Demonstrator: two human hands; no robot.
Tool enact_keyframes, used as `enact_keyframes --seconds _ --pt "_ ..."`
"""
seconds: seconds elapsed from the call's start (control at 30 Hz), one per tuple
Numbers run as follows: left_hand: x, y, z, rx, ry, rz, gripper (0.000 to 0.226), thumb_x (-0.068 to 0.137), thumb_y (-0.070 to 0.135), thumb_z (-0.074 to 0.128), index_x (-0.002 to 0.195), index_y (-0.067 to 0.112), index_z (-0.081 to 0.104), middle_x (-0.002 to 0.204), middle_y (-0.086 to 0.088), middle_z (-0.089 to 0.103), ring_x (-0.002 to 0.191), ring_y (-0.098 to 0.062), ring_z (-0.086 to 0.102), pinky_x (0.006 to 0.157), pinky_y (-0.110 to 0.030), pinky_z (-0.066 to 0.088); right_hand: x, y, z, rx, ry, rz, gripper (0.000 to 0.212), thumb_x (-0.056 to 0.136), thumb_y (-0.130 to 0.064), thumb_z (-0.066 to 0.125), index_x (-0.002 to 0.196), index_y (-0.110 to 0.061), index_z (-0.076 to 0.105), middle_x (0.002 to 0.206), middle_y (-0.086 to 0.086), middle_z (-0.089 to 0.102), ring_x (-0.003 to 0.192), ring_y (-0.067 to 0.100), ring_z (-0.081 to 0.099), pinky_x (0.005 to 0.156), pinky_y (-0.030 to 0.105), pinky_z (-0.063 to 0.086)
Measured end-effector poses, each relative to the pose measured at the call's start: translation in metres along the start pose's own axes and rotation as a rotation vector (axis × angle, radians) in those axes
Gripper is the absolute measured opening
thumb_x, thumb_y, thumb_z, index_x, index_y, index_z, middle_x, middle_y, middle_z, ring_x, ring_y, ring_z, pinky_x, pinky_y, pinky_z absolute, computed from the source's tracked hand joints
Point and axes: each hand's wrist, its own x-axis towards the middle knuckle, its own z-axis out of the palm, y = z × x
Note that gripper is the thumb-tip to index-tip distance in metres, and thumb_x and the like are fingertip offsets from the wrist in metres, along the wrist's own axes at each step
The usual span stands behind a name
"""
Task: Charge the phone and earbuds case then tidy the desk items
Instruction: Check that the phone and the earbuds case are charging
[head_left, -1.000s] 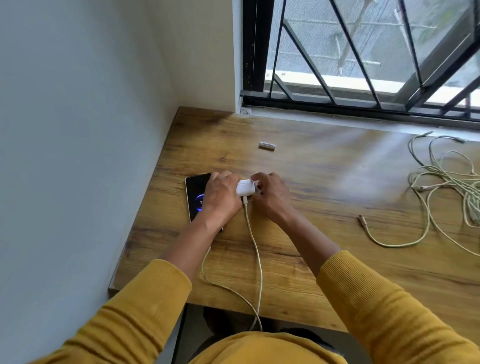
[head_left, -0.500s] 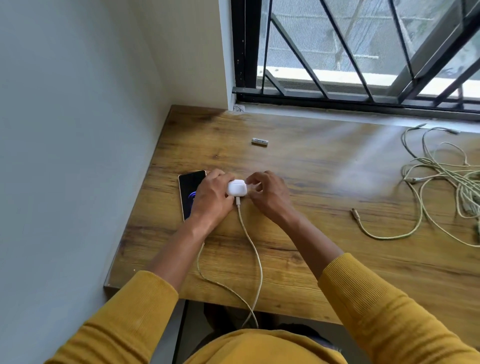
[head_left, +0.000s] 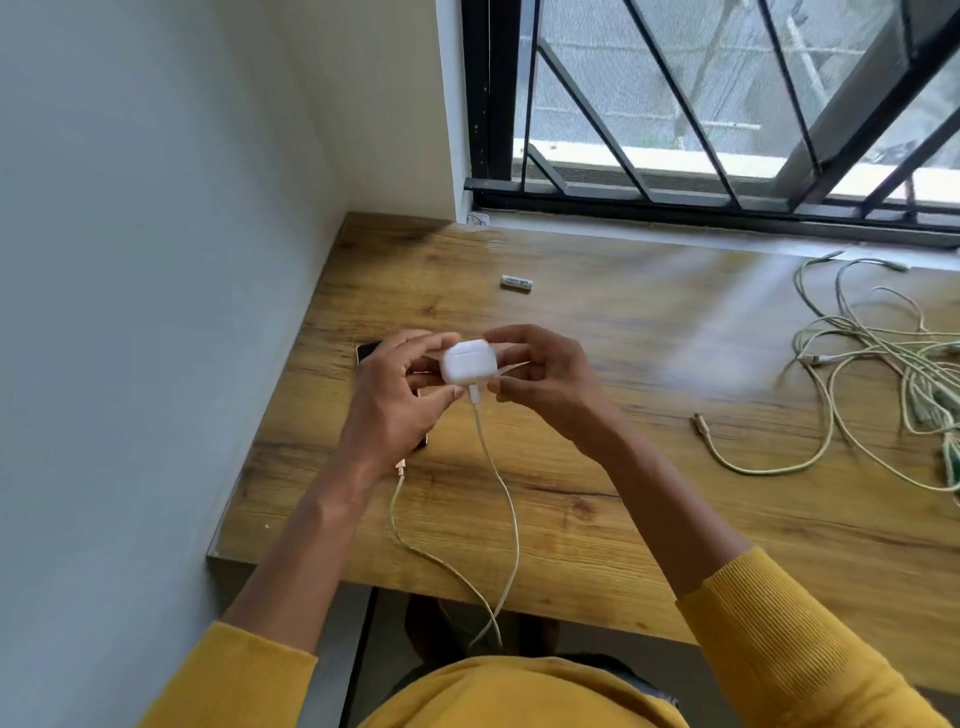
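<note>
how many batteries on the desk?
1. The battery lies alone on the desk near the window, beyond both hands. The cable tangle at right could hide more.

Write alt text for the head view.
Both hands, left hand and right hand, hold a white earbuds case with a cable plugged in, above a wooden desk. Loose cables lie right.

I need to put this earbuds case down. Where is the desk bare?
Bare wood lies between the right hand and the cable tangle, and behind the hands around the battery. Left is crowded: the phone under the left hand. The earbuds case is already plugged in.
</note>
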Motion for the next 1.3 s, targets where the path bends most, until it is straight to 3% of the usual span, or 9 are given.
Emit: enact_keyframes --seconds 0.1,0.23,0.37,0.57,0.7,0.87,1.03,1.17,1.3 --pt "-0.014 0.02 -0.013 -0.157 -0.022 0.027 0.062 0.076 -0.004 0.09 0.126 0.027 0.072 0.133 0.008 0.067 0.117 -0.013 0.072 0.091 -0.033 0.064 -0.018 -0.016 -0.007 0.2 -0.106 -0.033 0.047 0.087 0.01 0.077 0.131 -0.003 0.066 0.108 0.022 0.074 0.092 0.032 0.07 0.09 0.047 0.059" --pt "-0.028 0.044 -0.026 -0.311 -0.068 0.07 0.059 0.079 -0.01 0.085 0.132 0.008 0.068 0.136 -0.009 0.067 0.122 -0.025 0.071 0.094 -0.033 0.062 -0.03 -0.028 -0.01 0.395 -0.215 -0.07 0.055 0.086 0.011 0.074 0.138 0.004 0.058 0.117 0.032 0.066 0.105 0.043 0.067 0.093 0.049 0.059" --pt "-0.037 0.066 -0.037 -0.426 -0.097 0.13 0.057 0.081 -0.003 0.08 0.135 0.005 0.062 0.136 -0.016 0.065 0.123 -0.029 0.069 0.093 -0.034 0.063 -0.037 -0.043 -0.006 0.563 -0.314 -0.084 0.052 0.086 0.016 0.064 0.136 0.001 0.056 0.117 0.027 0.063 0.1 0.034 0.069 0.088 0.04 0.062" --pt "-0.046 0.087 -0.039 -0.585 -0.159 0.154 0.057 0.083 -0.004 0.073 0.135 0.011 0.058 0.126 0.0 0.073 0.123 -0.027 0.07 0.091 -0.033 0.063 -0.041 -0.055 -0.005 0.712 -0.473 -0.116 0.053 0.084 0.003 0.079 0.134 -0.01 0.066 0.126 0.028 0.059 0.102 0.033 0.067 0.088 0.035 0.061" --pt "-0.048 0.091 -0.039 -0.647 -0.2 0.176 0.055 0.085 -0.003 0.076 0.134 0.009 0.057 0.127 -0.004 0.071 0.125 -0.034 0.067 0.094 -0.038 0.063 -0.043 -0.057 -0.008 0.725 -0.51 -0.124 0.054 0.082 -0.003 0.084 0.132 -0.014 0.068 0.123 0.022 0.065 0.101 0.038 0.062 0.089 0.036 0.061" --pt "-0.053 0.098 -0.038 -0.685 -0.226 0.214 0.054 0.083 -0.002 0.074 0.132 0.011 0.056 0.126 -0.009 0.066 0.12 -0.039 0.067 0.092 -0.042 0.063 -0.046 -0.064 -0.008 0.783 -0.591 -0.167 0.051 0.084 -0.001 0.082 0.131 -0.013 0.067 0.12 0.02 0.064 0.097 0.03 0.068 0.089 0.036 0.06" --pt "-0.052 0.109 -0.04 -0.715 -0.265 0.249 0.055 0.083 -0.001 0.074 0.131 0.012 0.052 0.124 0.008 0.068 0.12 -0.028 0.067 0.091 -0.035 0.064 -0.046 -0.07 -0.006 0.804 -0.622 -0.195 0.05 0.084 -0.002 0.082 0.131 -0.014 0.067 0.118 0.017 0.068 0.095 0.029 0.067 0.088 0.035 0.059" --pt "-0.05 0.115 -0.04 -0.756 -0.259 0.249 0.054 0.087 0.02 0.081 0.132 0.015 0.051 0.126 0.01 0.066 0.123 -0.023 0.065 0.091 -0.03 0.062 -0.043 -0.074 -0.005 0.823 -0.648 -0.201 0.05 0.085 -0.001 0.08 0.131 -0.012 0.065 0.12 0.018 0.066 0.096 0.03 0.066 0.088 0.034 0.06" --pt "-0.049 0.114 -0.04 -0.762 -0.246 0.246 0.054 0.087 0.022 0.081 0.133 0.016 0.052 0.128 0.011 0.065 0.125 -0.023 0.064 0.091 -0.029 0.061 -0.04 -0.075 -0.005 0.822 -0.652 -0.203 0.05 0.085 -0.002 0.081 0.131 -0.012 0.065 0.121 0.017 0.065 0.097 0.031 0.063 0.088 0.034 0.06"
